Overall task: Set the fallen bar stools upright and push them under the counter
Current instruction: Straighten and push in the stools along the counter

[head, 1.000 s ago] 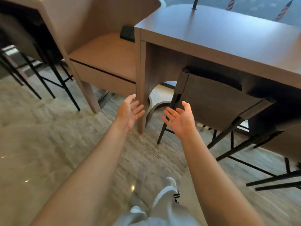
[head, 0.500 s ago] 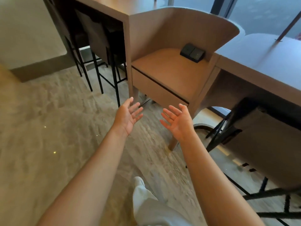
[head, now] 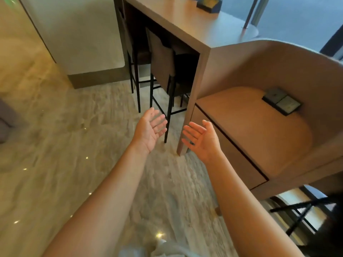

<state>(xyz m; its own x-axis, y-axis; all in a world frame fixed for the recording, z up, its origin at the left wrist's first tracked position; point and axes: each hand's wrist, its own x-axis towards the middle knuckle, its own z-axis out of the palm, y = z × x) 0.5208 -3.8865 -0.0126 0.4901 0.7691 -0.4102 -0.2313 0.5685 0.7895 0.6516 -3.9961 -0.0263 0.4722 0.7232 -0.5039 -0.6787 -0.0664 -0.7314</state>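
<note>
Two upright bar stools stand tucked under the wooden counter (head: 178,25): a nearer stool (head: 163,64) with a brown back and black legs, and a farther stool (head: 130,47) behind it. My left hand (head: 151,129) and my right hand (head: 201,139) are held out in front of me, palms facing each other, fingers apart, holding nothing. Both hover just short of the nearer stool's front leg and the counter's end panel (head: 193,101). At the bottom right, black legs of another stool (head: 300,214) show blurred; the rest of it is out of frame.
A low curved wooden booth seat (head: 256,130) with a dark socket plate (head: 282,103) joins the counter on the right. A white wall block with a dark plinth (head: 89,52) stands at the left. The pale stone floor (head: 65,145) spreads to the left.
The view has swung left, from the right-hand table and its stool to the far counter with two tucked stools. Both hands stay raised and open, holding nothing.
</note>
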